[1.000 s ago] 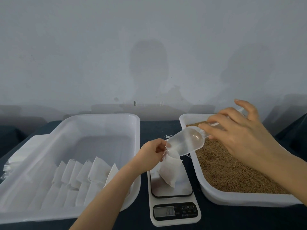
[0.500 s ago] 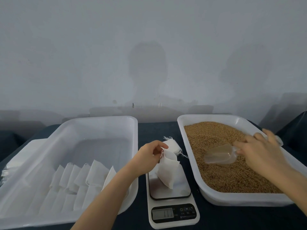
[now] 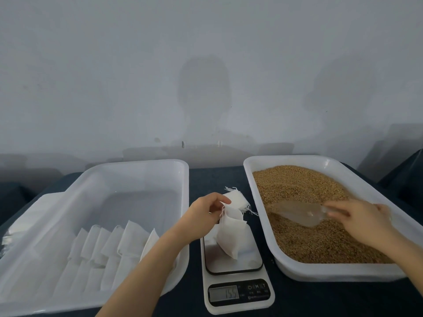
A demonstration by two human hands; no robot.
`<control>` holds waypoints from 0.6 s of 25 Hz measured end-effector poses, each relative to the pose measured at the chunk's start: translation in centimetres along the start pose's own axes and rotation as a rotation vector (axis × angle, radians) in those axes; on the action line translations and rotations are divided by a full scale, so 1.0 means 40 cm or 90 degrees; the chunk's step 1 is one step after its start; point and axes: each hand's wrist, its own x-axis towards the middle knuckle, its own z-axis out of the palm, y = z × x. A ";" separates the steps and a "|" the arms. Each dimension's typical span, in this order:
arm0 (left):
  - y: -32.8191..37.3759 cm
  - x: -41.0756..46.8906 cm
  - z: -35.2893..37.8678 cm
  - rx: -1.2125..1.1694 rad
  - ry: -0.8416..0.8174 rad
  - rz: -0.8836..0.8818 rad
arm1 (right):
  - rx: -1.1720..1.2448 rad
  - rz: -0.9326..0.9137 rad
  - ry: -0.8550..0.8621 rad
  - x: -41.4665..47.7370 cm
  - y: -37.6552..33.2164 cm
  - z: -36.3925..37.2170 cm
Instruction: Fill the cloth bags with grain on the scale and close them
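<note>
Background: plain pale grey wall (image 3: pixel 206 65) with soft shadows on it, behind a dark blue surface (image 3: pixel 217 177).
Left hand (image 3: pixel 203 211): reaches in from low centre. Thumb and fingers pinch the top edge of the cloth bag, clenched on it.
Cloth bag (image 3: pixel 230 236): white, hangs from that pinch and leans to the right. Its bottom corner rests on the scale platform and its mouth is gathered at the fingers.
Cloth piece (image 3: pixel 237 200): white with frayed threads, just behind the left fingers. Cannot tell if it is the bag's folded top or a separate piece.
Right hand (image 3: pixel 361 217): over the grain tray, motion-blurred, fingers wrapped on the scoop handle, grasping it.
Scoop (image 3: pixel 297 212): clear plastic, bowl pointing left, lying low on the grain. Load not readable.
Grain (image 3: pixel 309 243): brown, fills most of the right tray.
Right tray (image 3: pixel 332 272): white plastic, just right of the scale.
Scale (image 3: pixel 229 264): white digital kitchen scale between the two trays, near the front edge. The display shows faint digits, roughly 155, decimal unclear.
Left tray (image 3: pixel 137 175): white plastic, just left of the scale, the left forearm crossing its near right corner.
Bags in left tray (image 3: pixel 114 243): rows of white bags, overlapping, in the near half. The far half shows bare floor.
Far left: a flat white stack (image 3: pixel 13 234) outside the left tray, partly hidden by its wall.
</note>
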 end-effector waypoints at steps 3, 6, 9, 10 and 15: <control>0.000 0.000 -0.001 0.004 0.000 0.000 | 0.073 0.049 -0.044 -0.001 0.019 -0.001; 0.000 -0.001 -0.001 0.008 0.002 0.004 | 0.050 0.056 -0.042 -0.012 0.022 -0.009; 0.002 -0.001 -0.001 -0.002 0.006 0.007 | 0.064 0.053 -0.050 -0.025 0.018 -0.026; 0.002 -0.001 -0.001 -0.006 0.008 0.006 | 0.071 0.052 -0.054 -0.027 0.017 -0.032; 0.002 0.002 0.000 -0.020 0.007 -0.002 | 0.176 -0.019 -0.043 -0.033 -0.026 -0.090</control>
